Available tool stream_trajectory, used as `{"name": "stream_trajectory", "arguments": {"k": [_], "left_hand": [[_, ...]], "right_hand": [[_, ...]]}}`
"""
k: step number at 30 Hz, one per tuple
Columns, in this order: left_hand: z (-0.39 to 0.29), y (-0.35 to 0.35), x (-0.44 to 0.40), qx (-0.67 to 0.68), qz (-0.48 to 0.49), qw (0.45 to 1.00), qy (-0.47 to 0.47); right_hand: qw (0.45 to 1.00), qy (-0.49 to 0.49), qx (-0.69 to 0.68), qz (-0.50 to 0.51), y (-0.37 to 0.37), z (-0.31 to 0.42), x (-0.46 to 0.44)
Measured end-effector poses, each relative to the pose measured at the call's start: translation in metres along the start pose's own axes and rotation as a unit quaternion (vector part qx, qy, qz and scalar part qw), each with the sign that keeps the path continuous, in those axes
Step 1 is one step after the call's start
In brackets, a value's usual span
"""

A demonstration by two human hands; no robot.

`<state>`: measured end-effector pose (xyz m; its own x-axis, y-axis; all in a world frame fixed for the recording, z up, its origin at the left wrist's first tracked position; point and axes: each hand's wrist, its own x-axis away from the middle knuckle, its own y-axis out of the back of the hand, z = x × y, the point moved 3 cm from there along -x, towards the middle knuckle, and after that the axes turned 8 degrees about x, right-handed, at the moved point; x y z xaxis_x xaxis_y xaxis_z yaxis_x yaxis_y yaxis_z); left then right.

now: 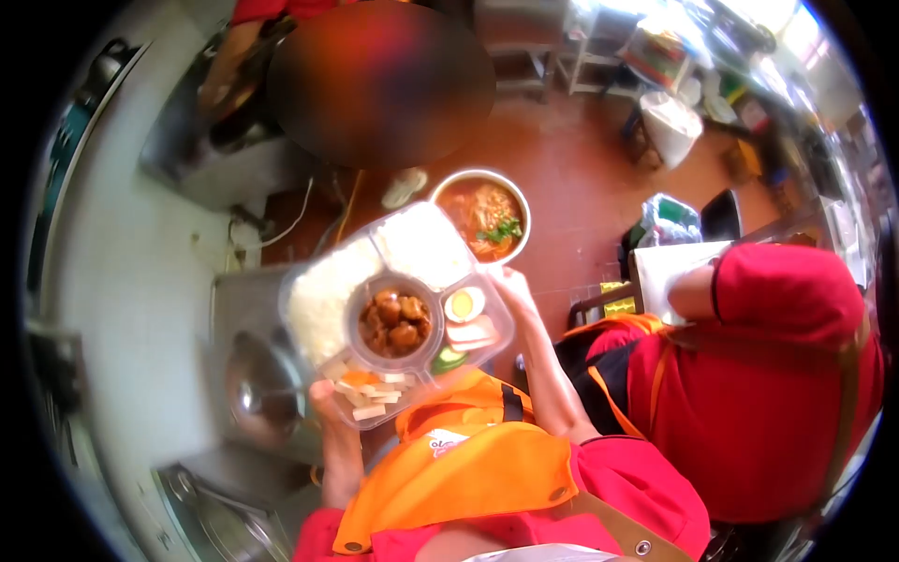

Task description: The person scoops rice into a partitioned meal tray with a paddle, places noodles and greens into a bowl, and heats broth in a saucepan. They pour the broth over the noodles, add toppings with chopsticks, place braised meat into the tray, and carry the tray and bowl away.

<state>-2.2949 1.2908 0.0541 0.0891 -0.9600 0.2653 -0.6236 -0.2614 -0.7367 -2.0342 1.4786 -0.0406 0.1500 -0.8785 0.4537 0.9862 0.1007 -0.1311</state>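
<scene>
A clear plastic compartment tray is held at its lower left edge by my left hand, fingers partly beneath it. White rice fills two large sections. Brown braised chunks sit in a round cup in the middle. Halved egg, pink slices and cucumber lie at the right, pale sticks with orange pieces at the bottom. My right hand is closed by the tray's right edge, under a white bowl of red soup with green herbs, its fingers partly hidden by the tray and bowl.
A person in red stands close on the right beside a white-topped table. Another person's arm reaches over a stove area at upper left. A metal sink is on the left. A white sack stands farther back.
</scene>
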Motion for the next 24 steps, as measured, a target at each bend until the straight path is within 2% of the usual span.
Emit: {"name": "stream_trajectory", "arguments": {"k": [2,5,8,11,14,18,22,23,24], "left_hand": [[-0.018,-0.043,-0.077,-0.019,0.05,0.998,0.033],[-0.031,-0.079,-0.176,-0.035,0.11,0.989,0.088],[-0.032,-0.106,-0.252,-0.055,0.14,0.98,0.127],[-0.022,-0.136,-0.324,-0.071,0.163,0.973,0.148],[0.005,-0.182,-0.412,-0.081,0.194,0.962,0.175],[0.06,-0.225,-0.522,-0.114,0.225,0.947,0.2],[0.1,-0.271,-0.578,-0.098,0.246,0.937,0.228],[0.117,-0.337,-0.581,-0.027,0.285,0.911,0.297],[0.135,-0.371,-0.605,-0.034,0.304,0.896,0.321]], "right_hand": [[0.996,0.032,-0.062,-0.048,0.019,0.029,-0.042],[0.991,0.051,-0.044,-0.118,0.039,0.053,-0.096],[0.983,-0.005,-0.075,-0.168,0.064,0.093,-0.121],[0.965,0.001,-0.152,-0.213,0.096,0.114,-0.153],[0.946,0.06,-0.162,-0.274,0.159,0.142,-0.201],[0.933,0.044,-0.149,-0.326,0.255,0.153,-0.248],[0.919,0.061,-0.21,-0.327,0.301,0.156,-0.268],[0.909,0.062,-0.229,-0.343,0.323,0.165,-0.278],[0.897,0.064,-0.248,-0.359,0.35,0.176,-0.288]]}}
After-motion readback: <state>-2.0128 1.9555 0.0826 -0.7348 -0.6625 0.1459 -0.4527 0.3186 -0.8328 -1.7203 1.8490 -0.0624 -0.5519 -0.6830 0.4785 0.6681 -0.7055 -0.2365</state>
